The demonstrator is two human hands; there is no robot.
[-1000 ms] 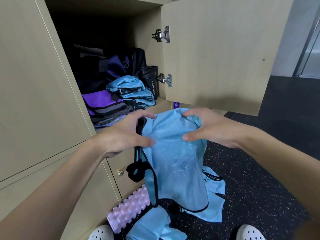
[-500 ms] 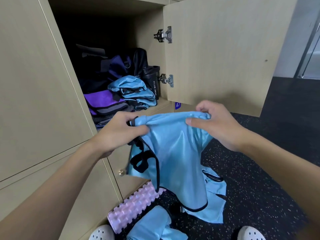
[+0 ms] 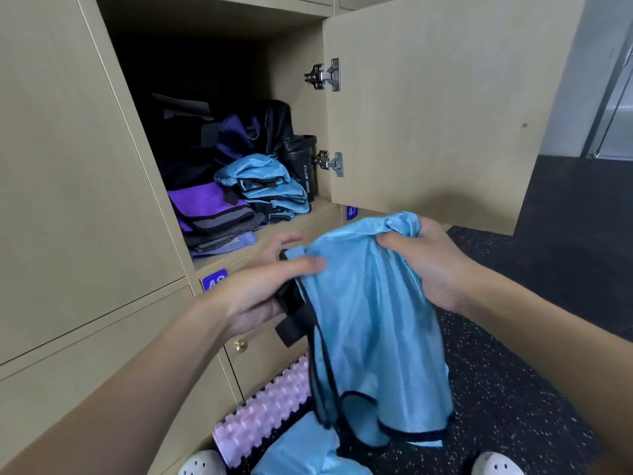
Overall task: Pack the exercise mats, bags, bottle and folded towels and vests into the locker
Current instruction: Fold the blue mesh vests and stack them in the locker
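1. I hold a blue vest [image 3: 370, 320] in front of the open locker [image 3: 294, 80], just below its shelf [image 3: 318, 214], with the hem hanging free above the floor [image 3: 513, 389].
2. My left hand [image 3: 260, 293] pinches the top edge by the black trim, thumb on the front. My right hand [image 3: 428, 258] is curled round the bunched upper corner.
3. It should be very light, limp and slick (that sheen suggests folds will slide apart), so I would grip the bound edges, not the open fabric.
4. Folded vests [image 3: 270, 186] sit on the shelf beside the bottle [image 3: 303, 162]; this one likely goes on top.
5. Another vest [image 3: 301, 450] lies by my feet, not yet packed.
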